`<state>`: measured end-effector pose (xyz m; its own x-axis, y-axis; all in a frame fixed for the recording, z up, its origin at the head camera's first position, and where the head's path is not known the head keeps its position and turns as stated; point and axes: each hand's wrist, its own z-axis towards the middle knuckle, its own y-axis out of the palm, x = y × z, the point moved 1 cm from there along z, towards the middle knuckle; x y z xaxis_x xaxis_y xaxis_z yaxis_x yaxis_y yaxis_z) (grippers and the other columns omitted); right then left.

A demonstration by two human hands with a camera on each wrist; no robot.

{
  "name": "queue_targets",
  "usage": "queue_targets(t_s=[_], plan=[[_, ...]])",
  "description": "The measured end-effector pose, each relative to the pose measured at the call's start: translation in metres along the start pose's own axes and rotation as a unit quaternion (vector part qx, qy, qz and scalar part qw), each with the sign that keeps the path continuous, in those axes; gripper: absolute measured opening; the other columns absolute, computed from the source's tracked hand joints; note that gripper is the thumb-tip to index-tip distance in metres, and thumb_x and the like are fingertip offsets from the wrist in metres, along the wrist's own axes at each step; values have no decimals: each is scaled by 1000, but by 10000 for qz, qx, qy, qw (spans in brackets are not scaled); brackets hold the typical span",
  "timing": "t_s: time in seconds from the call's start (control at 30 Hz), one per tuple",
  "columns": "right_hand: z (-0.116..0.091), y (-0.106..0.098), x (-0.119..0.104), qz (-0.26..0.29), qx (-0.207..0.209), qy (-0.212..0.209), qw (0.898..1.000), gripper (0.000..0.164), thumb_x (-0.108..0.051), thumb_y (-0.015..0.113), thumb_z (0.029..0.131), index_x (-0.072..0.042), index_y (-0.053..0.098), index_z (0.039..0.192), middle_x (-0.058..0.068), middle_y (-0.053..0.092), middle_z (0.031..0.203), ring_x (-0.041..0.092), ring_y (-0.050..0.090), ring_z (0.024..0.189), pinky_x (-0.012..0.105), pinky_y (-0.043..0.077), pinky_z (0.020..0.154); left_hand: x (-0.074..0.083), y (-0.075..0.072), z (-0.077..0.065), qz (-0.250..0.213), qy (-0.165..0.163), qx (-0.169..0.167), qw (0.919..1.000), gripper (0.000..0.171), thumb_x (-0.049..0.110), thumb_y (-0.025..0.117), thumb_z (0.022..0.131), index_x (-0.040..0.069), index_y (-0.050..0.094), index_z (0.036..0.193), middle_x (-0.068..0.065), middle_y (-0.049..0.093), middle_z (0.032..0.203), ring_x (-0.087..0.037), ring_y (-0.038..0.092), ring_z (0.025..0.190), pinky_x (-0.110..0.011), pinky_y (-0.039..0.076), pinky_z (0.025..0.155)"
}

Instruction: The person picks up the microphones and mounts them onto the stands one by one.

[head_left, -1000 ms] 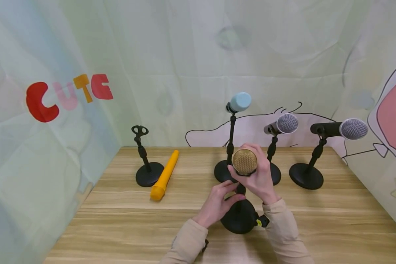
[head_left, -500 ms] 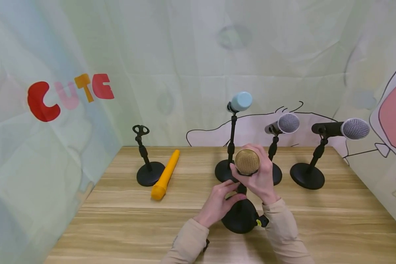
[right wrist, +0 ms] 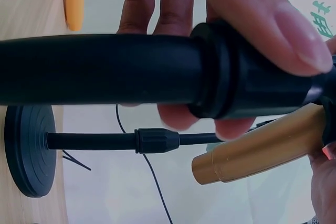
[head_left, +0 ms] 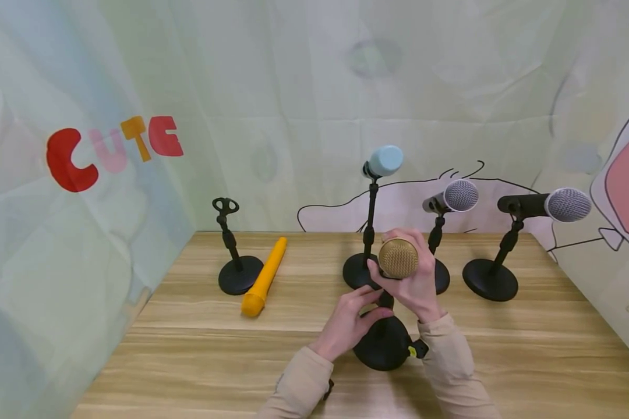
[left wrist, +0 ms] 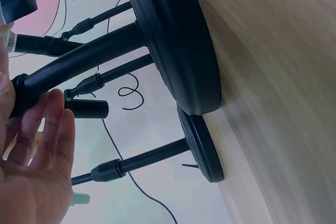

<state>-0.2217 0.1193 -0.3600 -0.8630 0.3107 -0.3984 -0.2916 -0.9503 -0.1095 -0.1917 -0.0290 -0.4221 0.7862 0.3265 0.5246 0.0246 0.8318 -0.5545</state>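
Observation:
A gold microphone (head_left: 398,258) sits at the top of a black desk stand, its mesh head facing me in the head view. My right hand (head_left: 416,285) grips the microphone around its body, just behind the mesh. Lower down, my left hand (head_left: 346,326) holds the stand's upright at its collar (right wrist: 231,72), thumb on one side and fingers on the other. The stand's round base (head_left: 381,344) rests on the wooden table. In the right wrist view the gold handle (right wrist: 257,148) slants down from the black clip.
Behind my hands stand a light blue microphone (head_left: 385,161) and two silver-headed ones (head_left: 460,195) (head_left: 567,205) on black stands. To the left, an orange microphone (head_left: 264,279) lies beside a stand with a bare clip (head_left: 225,205). A patterned cloth hangs behind.
The gold microphone's head has shifted slightly to the right in the head view, along with a small shift of the whole scene. Both hands keep their holds.

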Motion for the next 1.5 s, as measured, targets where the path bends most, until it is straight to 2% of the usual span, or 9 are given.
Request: queue_targets(t_s=[0.23, 0.4, 0.5, 0.6, 0.77, 0.97, 1.17, 1.5], plan=[[0, -1, -1, -127, -1, 139, 9998, 55, -7, 83, 60, 6, 62, 109, 21, 61, 104, 12, 59, 99, 20, 43, 96, 1, 0, 0, 25, -23, -54, 10000, 30, 12, 74, 90, 0, 73, 117, -8, 72, 104, -17, 70, 92, -33, 59, 80], [-1, 0, -1, -167, -26, 217, 9996, 56, -7, 84, 59, 4, 63, 110, 20, 60, 105, 11, 58, 100, 21, 43, 95, 0, 0, 0, 13, -35, -62, 10000, 29, 12, 74, 89, 0, 73, 116, -8, 72, 103, -17, 70, 91, -35, 60, 78], [0, 0, -1, -123, 7, 185, 9998, 53, -10, 83, 62, 4, 63, 108, 20, 59, 104, 9, 57, 101, 21, 42, 95, 0, 1, -1, 3, -34, -62, 10000, 29, 12, 74, 90, 1, 73, 117, -7, 71, 102, -16, 69, 90, -35, 59, 78], [-1, 1, 1, -31, 77, -6, 10000, 49, -21, 82, 71, 7, 61, 106, 23, 57, 102, 9, 56, 100, 20, 41, 94, -1, 1, -1, -42, -63, -87, 9999, 30, 13, 73, 90, 2, 72, 118, -6, 71, 103, -16, 69, 92, -33, 59, 80], [0, 4, 1, 99, 241, -330, 9991, 57, -42, 76, 84, 9, 60, 104, 25, 55, 99, 14, 56, 98, 20, 42, 95, -1, 1, -1, -78, -139, -127, 9998, 32, 15, 72, 91, 3, 71, 121, -5, 71, 105, -15, 68, 94, -30, 58, 83], [1, 3, 1, -145, 268, -293, 9991, 57, -43, 75, 83, 8, 60, 104, 24, 56, 98, 16, 58, 95, 19, 42, 91, -1, 1, -1, -40, -28, -58, 10000, 29, 15, 72, 91, 4, 72, 118, -5, 70, 102, -13, 67, 90, -30, 58, 78], [1, -1, 0, -585, -37, -181, 9981, 70, -62, 66, 85, 4, 62, 105, 21, 53, 96, 30, 54, 91, 24, 40, 89, 0, 1, 0, 3, 50, -25, 10000, 25, 14, 72, 91, 6, 73, 114, -4, 69, 98, -10, 64, 83, -31, 57, 72], [5, -3, -3, -738, -261, -297, 9965, 68, -62, 64, 86, 3, 63, 106, 20, 52, 94, 34, 51, 91, 29, 38, 89, 2, 1, 1, -51, -106, -97, 9999, 26, 14, 72, 91, 5, 73, 116, -5, 70, 101, -12, 64, 86, -34, 58, 74]])
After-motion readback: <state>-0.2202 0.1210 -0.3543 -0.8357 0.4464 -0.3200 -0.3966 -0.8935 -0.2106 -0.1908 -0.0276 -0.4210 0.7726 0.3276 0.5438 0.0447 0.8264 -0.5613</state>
